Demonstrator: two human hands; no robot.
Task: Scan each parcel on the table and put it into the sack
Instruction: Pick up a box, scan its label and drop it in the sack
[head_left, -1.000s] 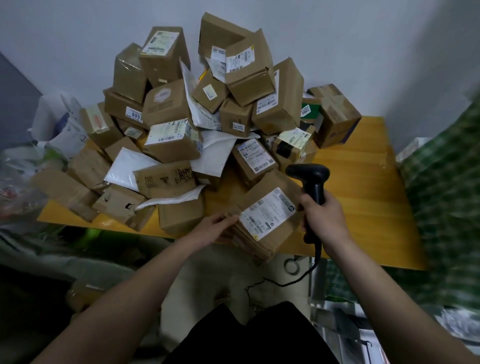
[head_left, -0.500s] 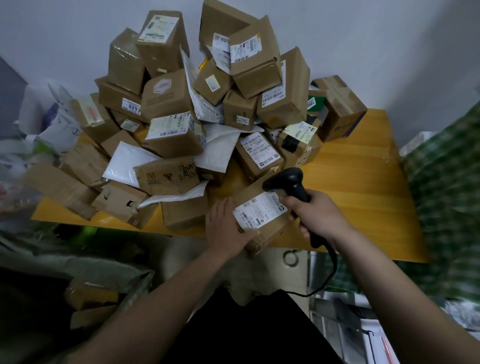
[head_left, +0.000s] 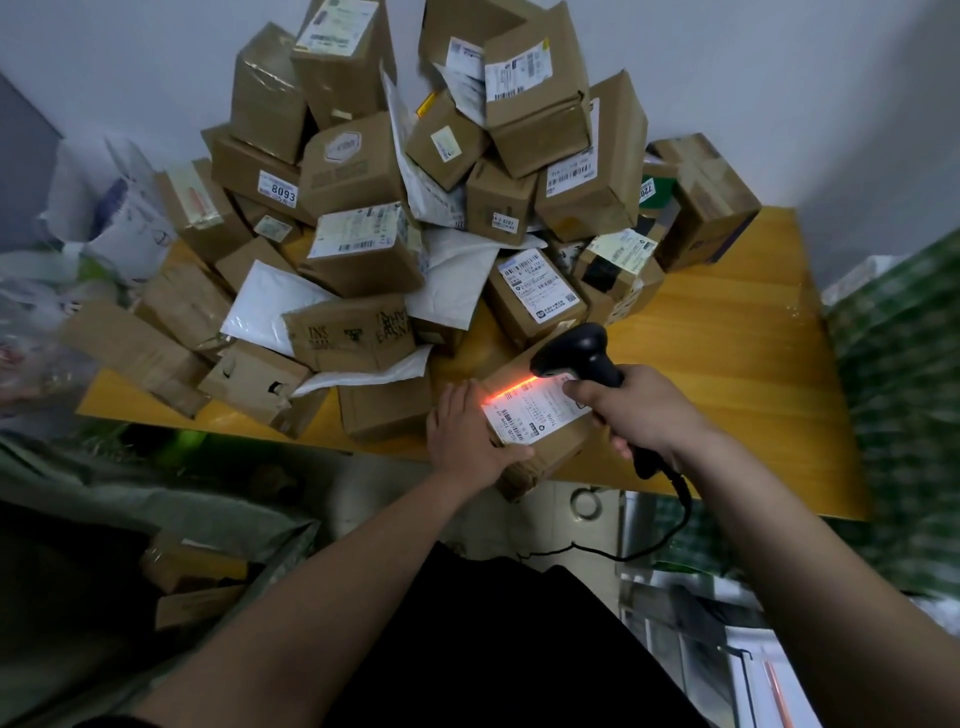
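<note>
- I see my left hand (head_left: 470, 434) lying flat on the brown cardboard parcel with a white shipping label (head_left: 540, 431), fingers straight and together along its left edge, the thumb hooked over the near side.
- That parcel sits at the near edge of the yellow wooden table (head_left: 727, 364), its near corner hanging past the rim, just in front of the big heap.
- My right hand (head_left: 636, 415) is wrapped round the handle of the black handheld barcode scanner (head_left: 576, 351), fingers curled tight; the index finger lies forward near the trigger, but I cannot tell whether it presses.
- The scanner head points down at the label, and a red-orange line of light (head_left: 511, 389) runs across the label's far end and onto my left fingertips.
- A black cable (head_left: 675, 525) drops from the scanner's handle and loops below the table edge.
- Behind the parcel rises the pile of brown cardboard boxes and white padded mailers (head_left: 395, 208), stacked against the pale wall (head_left: 156, 62); one box carries a label reading 8093 (head_left: 283, 192).
- At lower left I see the grey-green woven sack (head_left: 197, 514), its mouth open, with brown boxes (head_left: 192, 566) lying inside it.
- To the right stands a green checked bag (head_left: 904, 395), blurred.
</note>
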